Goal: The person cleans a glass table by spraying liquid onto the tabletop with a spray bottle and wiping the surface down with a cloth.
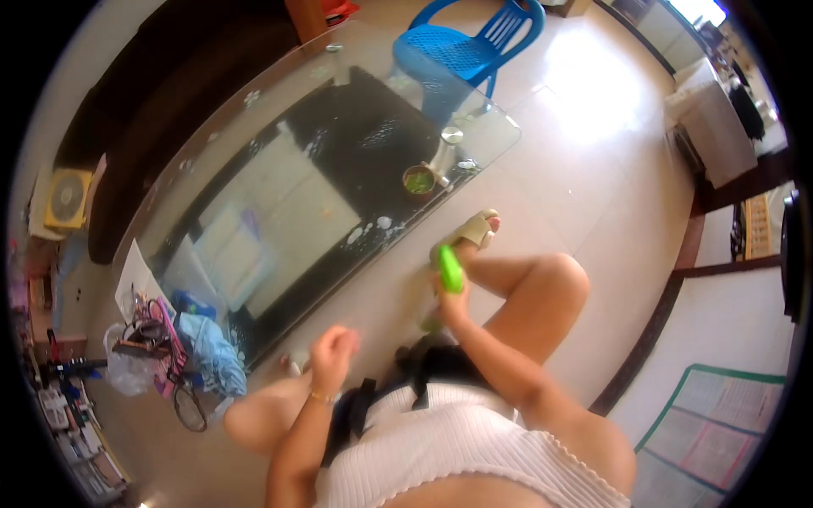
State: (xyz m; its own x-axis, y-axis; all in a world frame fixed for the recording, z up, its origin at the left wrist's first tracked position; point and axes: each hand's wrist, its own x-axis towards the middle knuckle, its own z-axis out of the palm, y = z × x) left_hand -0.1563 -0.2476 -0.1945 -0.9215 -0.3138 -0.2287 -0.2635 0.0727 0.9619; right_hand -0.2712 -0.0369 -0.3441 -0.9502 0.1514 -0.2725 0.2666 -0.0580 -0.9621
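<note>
My right hand point(451, 300) is closed around a bright green object point(450, 269), held upright above the floor near my bent right knee. To the left, my left hand point(334, 349) is raised over my other leg with its fingers curled together. It is slightly blurred, and whatever it may hold cannot be made out. The two hands are apart. Beyond them stands a glass table point(330, 254), with a small round bowl point(418, 179) of green bits near its right end.
A blue plastic chair point(449, 49) stands behind the table. On the left are a light blue cloth point(212, 351), a plastic bag point(127, 372) and other clutter at the table's end. A white cabinet point(711, 123) is at the upper right, and a green-edged sheet point(720, 427) at the lower right.
</note>
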